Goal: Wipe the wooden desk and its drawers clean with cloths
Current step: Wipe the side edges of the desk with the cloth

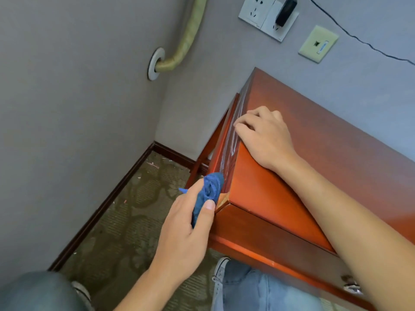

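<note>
Head view, one wooden desk [325,140] standing in a room corner, reddish-brown finish, its left end panel facing the side wall. Wet streaks are showing on that end panel.

Hands: 2 in view. Left hand [186,230] is gripping one blue cloth [207,196], bunched up, thumb and fingers curled round it, and is pressing the cloth's upper end against the lower front corner of the desk's end panel. Right hand [265,138] is resting palm-down on the desktop at the left edge, fingers relaxed and slightly bent, close together, fingertips reaching over the edge; holding nothing.

Drawers: 1 drawer front [269,234] is showing below the desktop, w/ 1 metal handle [351,286] at lower right, partly hidden by the right forearm.

Wall items: 2 white sockets [267,14] side by side, 1 black plug [286,11] sitting in the right one, 1 black cable [359,39] running off to the right; 1 beige wall plate [317,43]; 1 wrapped pipe [186,39] entering the side wall.

Floor: patterned carpet [125,216] w/ small bits of debris near the skirting. 1 white shoe [221,270] is showing under the desk edge.
</note>
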The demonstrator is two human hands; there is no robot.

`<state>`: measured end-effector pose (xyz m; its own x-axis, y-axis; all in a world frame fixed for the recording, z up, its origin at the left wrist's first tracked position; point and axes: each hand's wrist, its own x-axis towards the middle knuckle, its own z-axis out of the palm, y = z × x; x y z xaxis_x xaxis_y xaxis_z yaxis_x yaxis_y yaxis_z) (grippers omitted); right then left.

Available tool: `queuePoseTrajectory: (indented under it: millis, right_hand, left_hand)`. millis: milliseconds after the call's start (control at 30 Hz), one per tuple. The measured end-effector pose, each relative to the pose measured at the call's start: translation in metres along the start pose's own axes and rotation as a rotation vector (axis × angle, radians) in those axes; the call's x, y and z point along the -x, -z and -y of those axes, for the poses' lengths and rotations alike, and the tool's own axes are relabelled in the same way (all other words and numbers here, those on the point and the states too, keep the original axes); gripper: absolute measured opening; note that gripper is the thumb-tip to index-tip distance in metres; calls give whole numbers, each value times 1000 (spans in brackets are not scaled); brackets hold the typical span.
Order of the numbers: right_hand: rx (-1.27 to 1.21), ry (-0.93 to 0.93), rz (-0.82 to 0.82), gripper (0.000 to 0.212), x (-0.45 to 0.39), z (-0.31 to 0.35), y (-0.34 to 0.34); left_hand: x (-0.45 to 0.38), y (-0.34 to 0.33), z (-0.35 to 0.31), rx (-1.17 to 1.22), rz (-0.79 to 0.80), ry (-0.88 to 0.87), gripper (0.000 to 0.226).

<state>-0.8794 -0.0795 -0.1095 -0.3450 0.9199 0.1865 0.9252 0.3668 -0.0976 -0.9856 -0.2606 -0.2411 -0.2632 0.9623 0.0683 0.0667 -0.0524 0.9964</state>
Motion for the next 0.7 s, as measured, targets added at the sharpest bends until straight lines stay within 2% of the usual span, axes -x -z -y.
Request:
queuePoseTrajectory:
  millis: [167, 267, 333, 400, 533, 600, 633, 700]
  right_hand:
    - [-57, -6, -14, 36, -7, -5, -8]
    - [-98, -9, -25, 36, -7, -8, -8]
    - [-115, -17, -29, 36, -6, -8, -9]
    - [-105, -12, -38, 34, -7, -8, -10]
    - [-97, -2, -27, 26, -9, -7, -9]
    - [-90, -10, -20, 25, -8, -6, -7]
    - [-75, -24, -24, 30, -8, -6, -8]
    - [-86, -131, -21, 56, -11, -6, -9]
  left_hand:
    - [-14, 8, -25, -186, 6, -190, 43]
    - [-35, 14, -9, -299, 63, -154, 41]
    - [-44, 19, 9, -343, 89, -55, 39]
    - [-46, 22, 13, -333, 102, -33, 39]
    - [-46, 24, -20, -35, 141, -169, 29]
    - [-52, 21, -16, -100, 126, -187, 31]
    - [-58, 19, -6, -178, 112, -154, 33]
    - [-69, 17, 13, -263, 119, -43, 35]
